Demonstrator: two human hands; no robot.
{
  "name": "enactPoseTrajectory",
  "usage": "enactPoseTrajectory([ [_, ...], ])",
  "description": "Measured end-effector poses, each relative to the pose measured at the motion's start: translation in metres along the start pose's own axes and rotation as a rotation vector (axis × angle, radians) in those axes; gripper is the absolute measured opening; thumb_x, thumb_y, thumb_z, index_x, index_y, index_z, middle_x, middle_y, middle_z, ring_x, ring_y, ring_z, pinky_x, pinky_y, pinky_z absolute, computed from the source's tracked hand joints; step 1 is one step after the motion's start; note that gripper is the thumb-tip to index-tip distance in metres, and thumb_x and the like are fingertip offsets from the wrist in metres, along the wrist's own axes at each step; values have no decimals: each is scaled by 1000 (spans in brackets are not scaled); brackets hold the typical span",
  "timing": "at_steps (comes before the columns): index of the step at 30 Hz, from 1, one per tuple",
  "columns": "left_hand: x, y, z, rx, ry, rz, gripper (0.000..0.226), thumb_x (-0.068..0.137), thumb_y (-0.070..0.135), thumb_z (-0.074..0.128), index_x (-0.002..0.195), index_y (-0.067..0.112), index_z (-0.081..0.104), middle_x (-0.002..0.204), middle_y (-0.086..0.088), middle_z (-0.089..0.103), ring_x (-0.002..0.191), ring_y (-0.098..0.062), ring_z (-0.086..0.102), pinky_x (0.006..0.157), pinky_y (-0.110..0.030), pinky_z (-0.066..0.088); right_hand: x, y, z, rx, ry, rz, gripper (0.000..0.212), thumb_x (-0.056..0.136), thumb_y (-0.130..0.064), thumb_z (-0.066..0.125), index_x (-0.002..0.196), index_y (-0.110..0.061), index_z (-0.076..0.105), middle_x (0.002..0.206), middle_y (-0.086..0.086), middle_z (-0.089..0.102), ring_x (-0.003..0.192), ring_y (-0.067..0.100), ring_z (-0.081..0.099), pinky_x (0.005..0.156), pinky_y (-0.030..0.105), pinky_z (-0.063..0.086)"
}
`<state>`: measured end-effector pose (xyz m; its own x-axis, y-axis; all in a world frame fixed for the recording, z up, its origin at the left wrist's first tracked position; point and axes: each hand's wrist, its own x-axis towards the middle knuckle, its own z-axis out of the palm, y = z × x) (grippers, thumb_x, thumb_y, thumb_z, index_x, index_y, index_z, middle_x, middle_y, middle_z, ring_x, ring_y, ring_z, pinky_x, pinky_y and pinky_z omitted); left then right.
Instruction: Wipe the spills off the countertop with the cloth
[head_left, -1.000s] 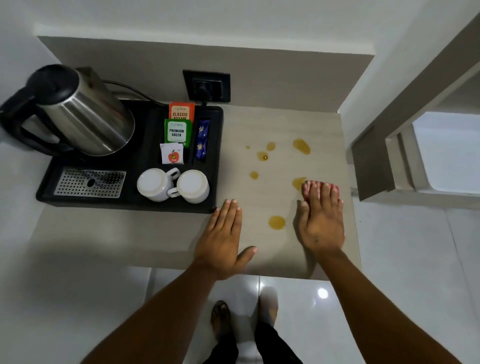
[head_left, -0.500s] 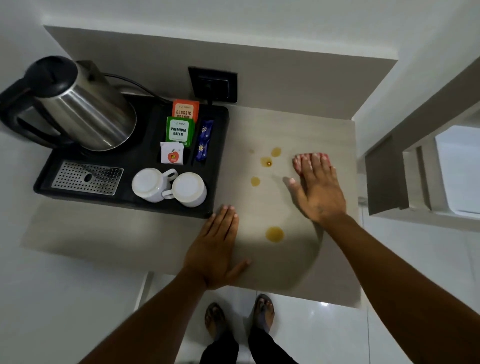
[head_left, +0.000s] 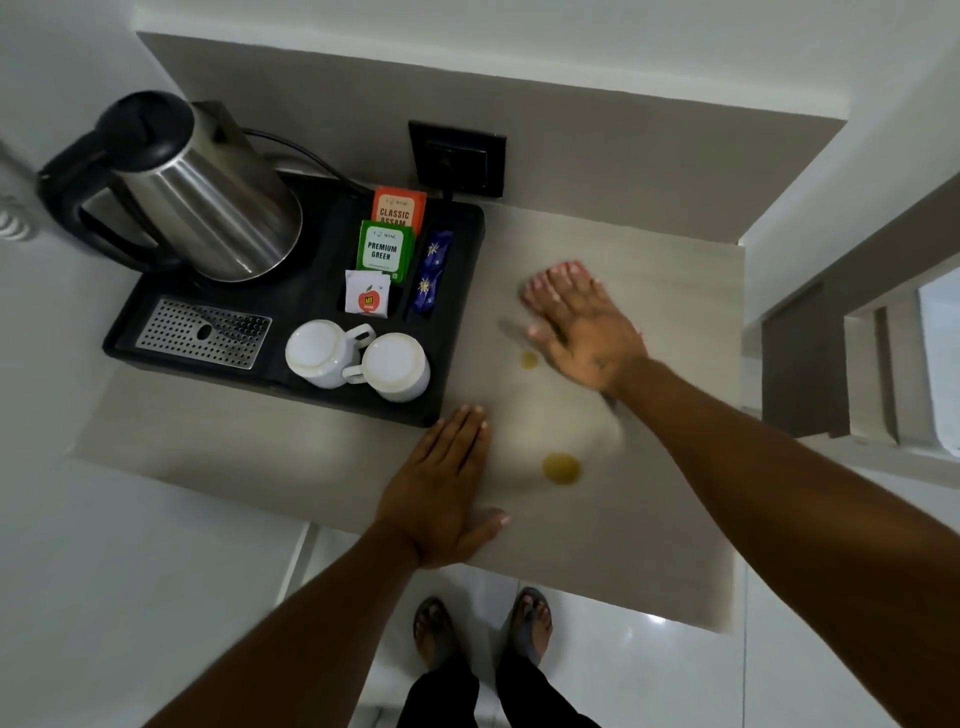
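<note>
Head view: the only view, looking straight down.
Worktop (head_left: 670, 291): pale slab; the back edge meets a grey wall panel, the right edge ends over white floor, and the near edge lies just in front of the person's feet (head_left: 483, 629).
Right hand (head_left: 582, 327): flat, fingers spread, palm down on the worktop near the middle, blurred. A pinkish strip shows past the fingertips, probably the cloth (head_left: 563, 270); otherwise it is hidden under the palm.
Left hand (head_left: 441, 493): flat and open near the front edge, fingertips almost at the tray's corner, holding nothing.
Spills: a small amber drop (head_left: 529, 359) just beside the right thumb; a bigger amber puddle (head_left: 561, 468) between the two hands.
Open room: bare worktop right of the right hand up to the edge, and behind it to the wall.
In the way: black tray (head_left: 457, 312) fills the left half, bearing a steel kettle (head_left: 208, 197), two upturned white cups (head_left: 358, 361), tea sachets (head_left: 387, 244) and a drip grate (head_left: 202, 332).
Behind: black wall socket (head_left: 457, 158) with the kettle cord.
</note>
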<state>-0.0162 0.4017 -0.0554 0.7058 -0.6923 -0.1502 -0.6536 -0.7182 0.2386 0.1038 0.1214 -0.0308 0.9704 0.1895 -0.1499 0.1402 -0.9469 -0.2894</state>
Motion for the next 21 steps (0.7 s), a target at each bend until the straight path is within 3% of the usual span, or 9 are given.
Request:
enactPoseTrajectory([
  [5,2,0,1,24,8,-4,103,94,74,37,162,1,11,171,-20,10,160,-30,-2,129,-44,4,-63,31,-1,-28,60,40,66,101,-55,30,158,-22,29,166,13,24,155,34,12,124,48,9],
  [11,1,0,2,-5,40,-5,103,92,69,46,161,1,13,171,-19,13,160,-29,-2,129,-43,3,13,45,-22,-52,68,163,70,100,-58,20,157,-19,28,165,13,23,153,36,13,124,52,11],
  [16,1,-2,4,-28,38,-12,104,92,72,46,162,3,10,172,-17,9,160,-27,-4,130,-41,2,48,-14,-5,-40,15,-27,72,99,-64,14,160,-27,22,169,9,14,156,31,1,126,47,3],
  [18,0,1,1,-24,33,-8,104,92,70,48,162,1,12,172,-18,11,160,-28,-2,130,-43,5,20,-33,8,-34,-8,-143,74,98,-66,7,160,-28,20,169,8,14,156,29,-1,126,49,6],
  [21,1,0,-2,-12,47,-4,104,91,70,50,161,0,15,171,-20,13,160,-30,1,129,-44,6,-52,-37,30,-54,1,-209,67,102,-61,17,160,-28,22,169,5,16,157,25,1,126,47,9],
])
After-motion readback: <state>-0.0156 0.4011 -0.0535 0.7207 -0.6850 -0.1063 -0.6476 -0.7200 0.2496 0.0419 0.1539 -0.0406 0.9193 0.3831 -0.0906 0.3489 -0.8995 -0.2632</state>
